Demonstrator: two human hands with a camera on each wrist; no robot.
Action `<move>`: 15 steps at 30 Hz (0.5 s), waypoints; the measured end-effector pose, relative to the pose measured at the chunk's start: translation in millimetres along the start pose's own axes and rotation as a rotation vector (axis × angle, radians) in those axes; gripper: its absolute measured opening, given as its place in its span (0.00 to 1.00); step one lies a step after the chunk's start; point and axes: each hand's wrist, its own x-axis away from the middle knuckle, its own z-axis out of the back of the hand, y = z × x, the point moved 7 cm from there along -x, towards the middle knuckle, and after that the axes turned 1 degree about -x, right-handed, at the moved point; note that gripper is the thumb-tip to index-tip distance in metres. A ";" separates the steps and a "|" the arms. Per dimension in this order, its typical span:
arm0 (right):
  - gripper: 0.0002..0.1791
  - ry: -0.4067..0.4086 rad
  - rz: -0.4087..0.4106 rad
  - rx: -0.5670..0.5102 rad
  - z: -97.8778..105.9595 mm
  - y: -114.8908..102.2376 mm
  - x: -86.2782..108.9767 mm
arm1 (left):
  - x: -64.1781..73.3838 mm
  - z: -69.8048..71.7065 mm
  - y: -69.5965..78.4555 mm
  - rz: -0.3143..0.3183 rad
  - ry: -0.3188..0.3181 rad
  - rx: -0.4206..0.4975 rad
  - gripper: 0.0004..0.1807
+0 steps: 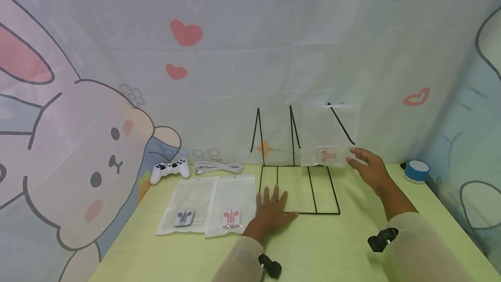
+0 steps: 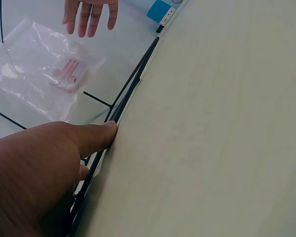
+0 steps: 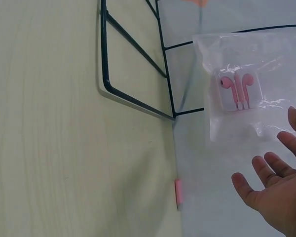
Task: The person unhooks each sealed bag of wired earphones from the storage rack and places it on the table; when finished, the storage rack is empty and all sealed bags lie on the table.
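Note:
A black wire display rack [image 1: 321, 213] stands on the table with three upright hooks. From its right hook hangs a clear plastic bag [image 1: 311, 136] holding pink earphones [image 3: 240, 90] in a square case. My left hand [image 1: 272, 211] lies flat over the left part of the rack's base, fingers spread, with the thumb on the front wire. Just right of the hanging bag, my right hand [image 1: 369, 171] is raised with loosely bent fingers and holds nothing. Its fingertips are close to the bag's lower right edge.
Left of the rack lie two flat bags, one with dark earphones [image 1: 184, 217], one with pink earphones [image 1: 231, 218]. Behind them are a white game controller [image 1: 170, 169] and a coiled white cable [image 1: 217, 167]. A blue-topped round object [image 1: 416, 171] stands at the back right, before the curtain.

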 end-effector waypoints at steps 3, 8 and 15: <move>0.40 -0.007 0.013 -0.006 0.3 -3.1 -1.8 | 0.0 -0.1 0.2 0.000 -0.001 -0.005 0.48; 0.40 -0.017 0.014 -0.017 0.4 -5.0 -5.5 | 0.4 -0.3 1.3 -0.002 -0.006 0.000 0.48; 0.40 -0.028 0.000 -0.048 -0.9 -8.0 -9.9 | 0.9 1.1 1.1 -0.005 -0.002 -0.008 0.48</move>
